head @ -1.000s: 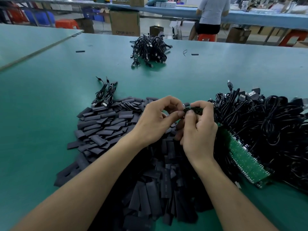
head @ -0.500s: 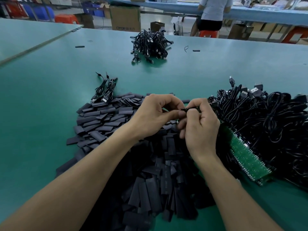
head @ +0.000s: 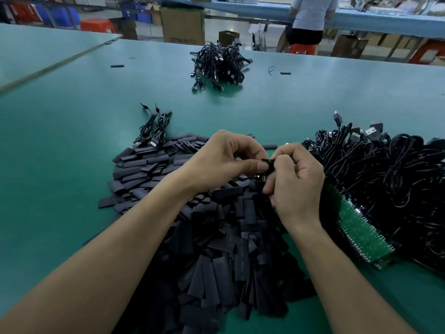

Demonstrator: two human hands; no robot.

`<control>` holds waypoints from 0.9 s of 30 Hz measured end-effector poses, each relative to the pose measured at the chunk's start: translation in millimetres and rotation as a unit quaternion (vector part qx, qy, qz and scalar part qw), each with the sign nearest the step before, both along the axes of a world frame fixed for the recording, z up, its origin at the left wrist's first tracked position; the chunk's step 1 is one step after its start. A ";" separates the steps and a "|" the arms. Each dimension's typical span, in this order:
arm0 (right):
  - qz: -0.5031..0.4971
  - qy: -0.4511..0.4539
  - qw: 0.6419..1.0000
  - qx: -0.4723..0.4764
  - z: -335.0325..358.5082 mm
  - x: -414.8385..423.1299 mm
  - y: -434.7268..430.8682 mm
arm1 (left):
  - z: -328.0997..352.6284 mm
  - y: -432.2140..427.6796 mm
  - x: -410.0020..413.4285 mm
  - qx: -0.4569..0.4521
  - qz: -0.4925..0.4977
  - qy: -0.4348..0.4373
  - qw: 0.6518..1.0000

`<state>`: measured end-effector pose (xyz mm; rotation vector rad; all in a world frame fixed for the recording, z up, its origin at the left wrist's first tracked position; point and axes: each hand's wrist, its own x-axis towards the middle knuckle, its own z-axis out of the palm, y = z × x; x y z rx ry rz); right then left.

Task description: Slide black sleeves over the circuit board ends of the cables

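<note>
Nearest me, the sleeve pile spreads under both forearms. Above it, my left hand and right hand pinch one circuit board end, mostly hidden by fingers. A green board strip and the cable heap lie to the right, and a cable bundle sits far off.

The single view comes from a wide-angle camera worn on the person's head, looking forward and down across the green worktop from its near edge toward its far edge. It sits close above the left hand and right hand, which meet just right of the frame's middle, with both forearms running in from the bottom corners. The worktop's far edge crosses the upper frame on a slight slant, and beyond it a cardboard box and a seated person look small.
</note>
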<state>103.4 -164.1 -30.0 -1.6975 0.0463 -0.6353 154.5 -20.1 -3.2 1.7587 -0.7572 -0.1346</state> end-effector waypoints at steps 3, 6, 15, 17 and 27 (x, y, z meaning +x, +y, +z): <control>-0.018 0.004 1.000 0.010 1.1 2.0 -2.0 | -0.8 -1.8 -2.8 0.006 -0.021 -0.007 1.000; -0.042 -0.002 0.999 0.018 2.2 2.8 -3.1 | -2.2 -7.7 -7.6 -0.018 -0.037 -0.001 0.999; -0.008 -0.031 0.988 -0.150 -5.2 -1.7 0.3 | 19.0 9.3 1.7 -0.243 0.183 -0.017 0.953; 0.006 -0.007 0.966 -0.257 -8.2 -0.1 -0.9 | 25.6 13.0 2.5 -0.247 0.229 -0.105 0.936; -0.030 0.185 0.842 -0.507 -13.4 7.0 5.3 | 34.3 20.0 -1.9 0.084 0.351 -0.266 0.894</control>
